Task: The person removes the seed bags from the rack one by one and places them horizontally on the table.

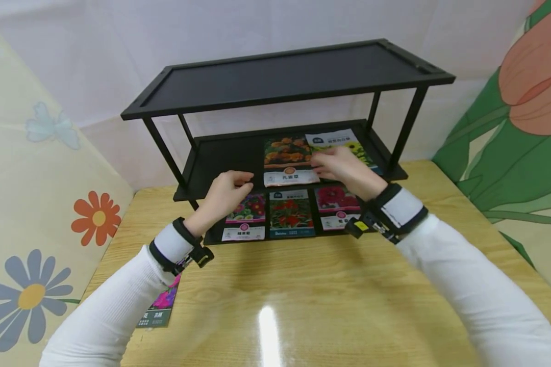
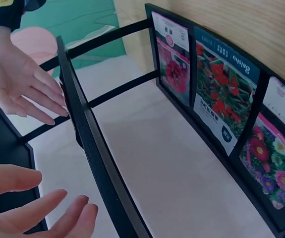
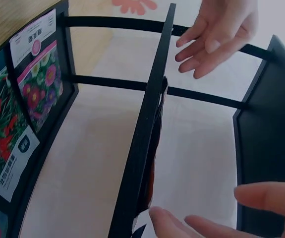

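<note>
My left hand [image 1: 224, 198] hovers at the front left of the middle shelf [image 1: 229, 158], fingers relaxed and holding nothing. My right hand [image 1: 346, 171] is over the right part of that shelf, fingertips at the border between an orange-flower seed packet [image 1: 285, 153] and a yellow-flower seed packet [image 1: 332, 138], which it partly covers. In the right wrist view, a gap shows between the thumb and fingers of the right hand [image 3: 201, 225], near the packets' edge. The left wrist view shows the left hand [image 2: 38, 208] with fingers spread before the shelf edge.
The black rack's top board [image 1: 280, 71] overhangs the middle shelf on thin posts. Below lie a pink-and-white packet [image 1: 245, 216], a red-flower packet [image 1: 291, 214] and a magenta-flower packet [image 1: 337, 204]. Another packet [image 1: 160, 308] lies on the wooden table [image 1: 326, 300], partly under the left sleeve.
</note>
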Demonstrator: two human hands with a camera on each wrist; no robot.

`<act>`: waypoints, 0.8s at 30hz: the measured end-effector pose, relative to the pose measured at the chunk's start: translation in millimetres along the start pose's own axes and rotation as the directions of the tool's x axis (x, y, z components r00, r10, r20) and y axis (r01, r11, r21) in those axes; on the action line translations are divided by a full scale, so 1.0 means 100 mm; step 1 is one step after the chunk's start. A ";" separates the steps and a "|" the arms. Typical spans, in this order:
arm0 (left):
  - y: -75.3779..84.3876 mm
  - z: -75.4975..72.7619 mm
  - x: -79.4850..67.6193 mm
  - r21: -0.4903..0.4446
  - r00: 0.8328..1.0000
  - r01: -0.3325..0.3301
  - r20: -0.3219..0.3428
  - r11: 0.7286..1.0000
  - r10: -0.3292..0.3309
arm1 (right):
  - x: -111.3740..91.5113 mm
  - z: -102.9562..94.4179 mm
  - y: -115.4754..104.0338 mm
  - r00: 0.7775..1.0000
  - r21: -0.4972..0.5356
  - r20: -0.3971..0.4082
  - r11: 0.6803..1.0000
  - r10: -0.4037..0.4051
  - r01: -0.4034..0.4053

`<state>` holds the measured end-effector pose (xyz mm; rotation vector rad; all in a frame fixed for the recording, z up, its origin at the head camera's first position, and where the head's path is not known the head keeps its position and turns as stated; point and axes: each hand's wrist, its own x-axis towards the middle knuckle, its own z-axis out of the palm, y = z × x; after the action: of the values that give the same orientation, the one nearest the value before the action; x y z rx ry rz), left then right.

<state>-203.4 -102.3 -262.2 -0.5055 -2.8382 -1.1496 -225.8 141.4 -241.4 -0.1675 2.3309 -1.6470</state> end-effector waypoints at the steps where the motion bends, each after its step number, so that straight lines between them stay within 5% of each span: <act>1: 0.01 0.01 0.04 0.005 1.000 0.010 0.006 1.000 -0.010 | 0.01 0.00 -0.01 1.000 -0.018 0.014 1.000 0.008 -0.007; 14: 0.13 0.11 0.40 -0.010 0.983 0.145 0.116 0.989 -0.143 | 0.13 -0.05 -0.06 0.989 -0.107 -0.011 0.983 0.146 -0.146; 19: 0.11 0.14 0.47 -0.110 0.968 0.225 0.136 0.968 -0.209 | 0.15 -0.11 -0.04 0.990 -0.080 0.016 0.987 0.143 -0.142; 24: 0.06 0.15 0.52 -0.245 0.956 0.282 0.151 0.928 -0.251 | 0.23 -0.13 -0.02 0.976 0.050 0.010 0.975 0.216 -0.216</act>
<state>-249.5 -72.8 -260.9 -0.2012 -2.9368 -1.6118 -252.0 146.7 -239.6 0.0899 2.2128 -1.5939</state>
